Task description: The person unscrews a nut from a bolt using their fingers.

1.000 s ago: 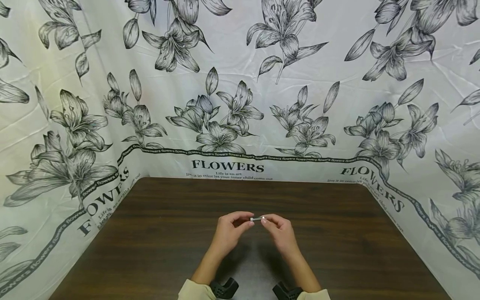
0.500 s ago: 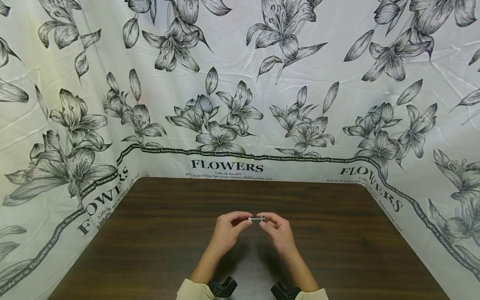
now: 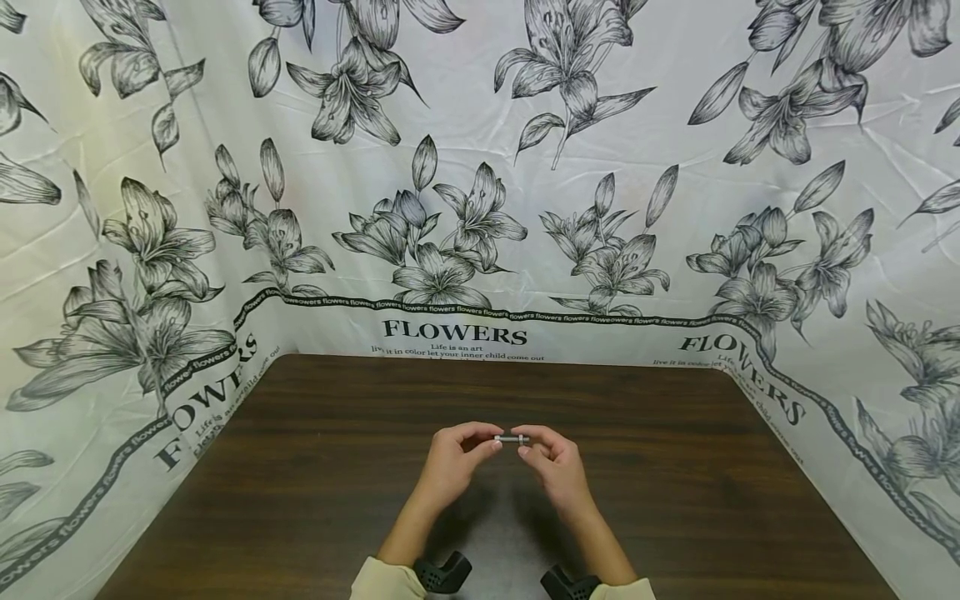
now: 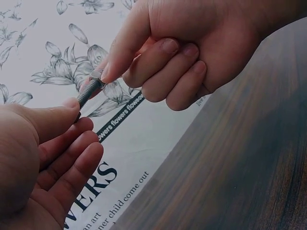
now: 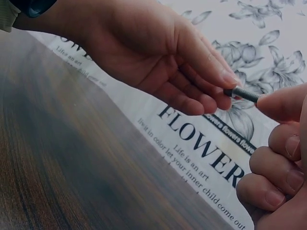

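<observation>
A small grey metal bolt (image 3: 510, 438) lies nearly level between both hands, above the table. Its threaded shank (image 4: 88, 91) shows in the left wrist view, with a hex nut (image 4: 96, 75) near the right fingertips. My left hand (image 3: 448, 467) pinches the bolt's left end between thumb and fingers, which hide most of that end. On the other side my right hand (image 3: 562, 475) pinches at the nut with thumb and forefinger; its remaining fingers (image 4: 184, 86) are curled in. In the right wrist view, the bolt's dark end (image 5: 229, 92) sticks out at the left thumb.
Below the hands spreads a dark brown wood-grain table (image 3: 315, 483). A white cloth (image 3: 600, 83) with black lily drawings and lettering hangs around its back and sides. Black wrist devices (image 3: 444, 573) sit at both cuffs.
Both hands have shifted slightly left with the bolt. The right fingers have changed their hold, and the nut, mostly covered a second ago, now shows at their tips.
</observation>
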{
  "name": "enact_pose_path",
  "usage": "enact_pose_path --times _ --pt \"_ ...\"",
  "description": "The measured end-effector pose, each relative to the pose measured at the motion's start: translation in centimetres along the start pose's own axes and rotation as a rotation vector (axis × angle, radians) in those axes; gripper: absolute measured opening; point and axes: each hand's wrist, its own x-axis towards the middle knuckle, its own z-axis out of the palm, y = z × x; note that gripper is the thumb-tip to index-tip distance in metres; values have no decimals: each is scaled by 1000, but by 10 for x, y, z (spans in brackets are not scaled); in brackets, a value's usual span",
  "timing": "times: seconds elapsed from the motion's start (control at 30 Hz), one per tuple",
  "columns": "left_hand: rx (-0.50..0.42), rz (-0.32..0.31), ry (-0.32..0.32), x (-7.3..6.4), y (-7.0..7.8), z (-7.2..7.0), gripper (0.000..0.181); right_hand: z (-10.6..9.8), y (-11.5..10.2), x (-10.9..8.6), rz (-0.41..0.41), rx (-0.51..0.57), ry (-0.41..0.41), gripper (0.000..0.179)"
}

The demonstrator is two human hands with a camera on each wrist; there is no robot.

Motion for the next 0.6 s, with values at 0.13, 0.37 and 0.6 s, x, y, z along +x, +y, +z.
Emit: enact_pose_path --times 0.13,0.37,0.6 --pt "3 5 6 0 0 0 12 0 0 0 -1 -4 5 21" --pt "1 7 4 1 -1 0 12 3 -11 1 -24 -54 18 21" --pt "23 -18 7 0 1 -1 12 8 -30 -2 -19 -55 27 26"
